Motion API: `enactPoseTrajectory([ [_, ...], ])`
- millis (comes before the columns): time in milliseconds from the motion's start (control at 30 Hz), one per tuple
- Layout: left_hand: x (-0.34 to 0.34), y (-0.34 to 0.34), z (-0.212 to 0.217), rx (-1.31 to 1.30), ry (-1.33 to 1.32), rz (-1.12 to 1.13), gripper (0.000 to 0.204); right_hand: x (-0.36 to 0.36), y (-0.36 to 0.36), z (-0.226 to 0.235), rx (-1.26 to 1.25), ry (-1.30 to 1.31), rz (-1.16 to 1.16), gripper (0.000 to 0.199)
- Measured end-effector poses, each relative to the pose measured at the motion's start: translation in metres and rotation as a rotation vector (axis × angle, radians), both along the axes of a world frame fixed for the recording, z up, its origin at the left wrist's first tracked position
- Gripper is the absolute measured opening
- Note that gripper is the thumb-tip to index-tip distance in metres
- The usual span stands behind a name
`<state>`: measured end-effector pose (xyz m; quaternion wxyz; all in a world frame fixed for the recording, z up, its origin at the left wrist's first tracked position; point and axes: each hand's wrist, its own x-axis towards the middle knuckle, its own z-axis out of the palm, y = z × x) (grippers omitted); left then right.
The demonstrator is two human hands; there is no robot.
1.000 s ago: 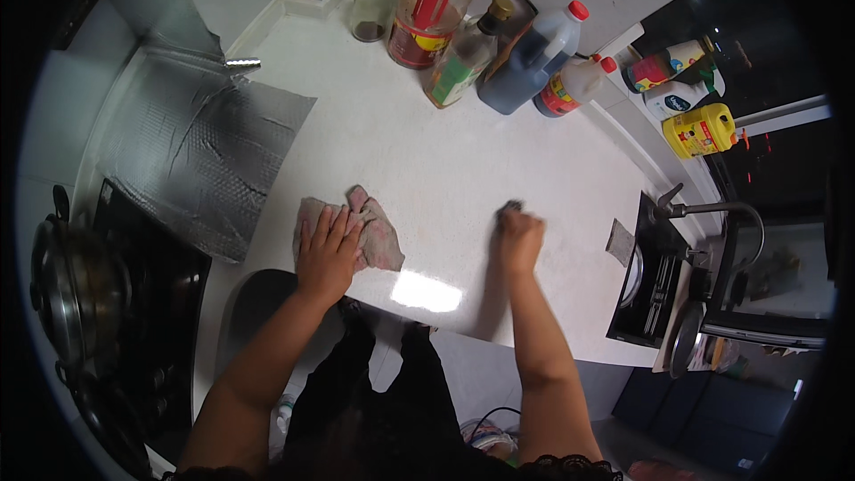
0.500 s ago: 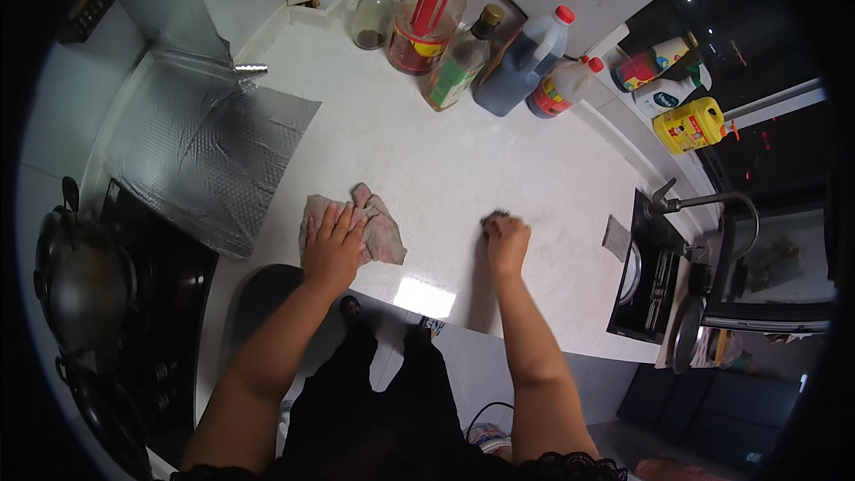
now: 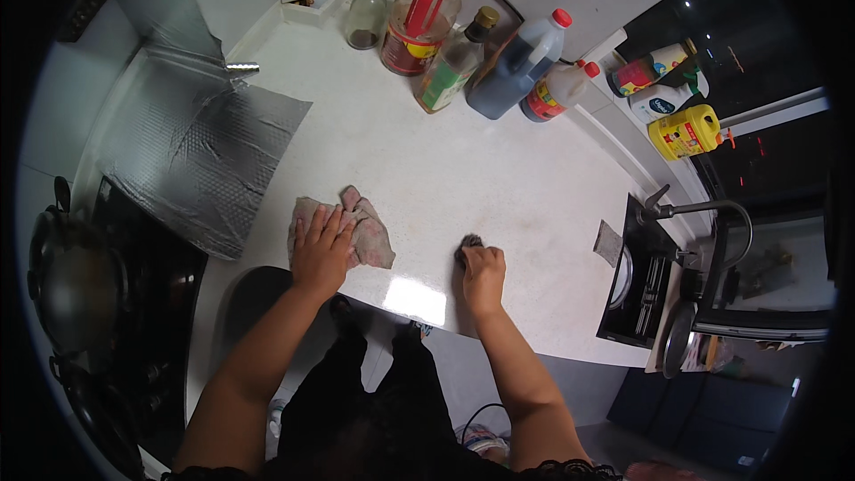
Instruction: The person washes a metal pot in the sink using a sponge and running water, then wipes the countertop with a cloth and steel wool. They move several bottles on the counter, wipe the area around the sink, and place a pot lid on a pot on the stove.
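Note:
A crumpled grey-beige cloth [image 3: 370, 240] with pinkish stains lies on the white countertop [image 3: 374, 142]. On its left part my left hand [image 3: 321, 251] rests flat, fingers spread. Farther right, near the counter's front edge, my right hand [image 3: 483, 278] is closed round a dark, fuzzy scouring ball [image 3: 471, 241], pressed against the counter. Only the far part of the ball shows beyond my fingers. Faint specks and smears mark the surface around it.
Several sauce and oil bottles [image 3: 445, 71] line the back. Silver foil sheeting [image 3: 196, 151] covers the left corner beside a stove with a wok [image 3: 78, 281]. At right are a small grey pad [image 3: 608, 241], a black sink [image 3: 637, 303] and a faucet [image 3: 712, 207]. Cleaner bottles [image 3: 681, 132] stand by the window.
My right hand has moved the scouring ball toward me and slightly left across the counter. My left hand stays on the cloth. The whole view has shifted a little.

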<state>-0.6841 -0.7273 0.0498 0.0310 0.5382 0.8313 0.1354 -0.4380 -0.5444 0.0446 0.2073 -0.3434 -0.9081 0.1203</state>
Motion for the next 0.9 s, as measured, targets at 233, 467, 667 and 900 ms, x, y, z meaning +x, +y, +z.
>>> enactPoseTrajectory([
  [233, 0.001, 0.004, 0.0, -0.001, 0.009, -0.023, 0.04, -0.018, 0.035, -0.018, 0.053, 0.022, -0.242, 0.037],
  [467, 0.002, 0.008, -0.003, 0.025, 0.058, -0.031, 0.041, -0.01, 0.043, -0.013, 0.13, -0.005, -0.185, 0.039],
  [667, -0.001, 0.003, 0.002, 0.025, 0.006, -0.016, 0.042, -0.004, 0.021, -0.015, 0.075, -0.09, -0.173, 0.043],
  [900, -0.001, 0.004, 0.0, 0.027, -0.006, -0.03, 0.043, -0.006, 0.039, -0.012, 0.094, -0.081, -0.143, 0.041],
])
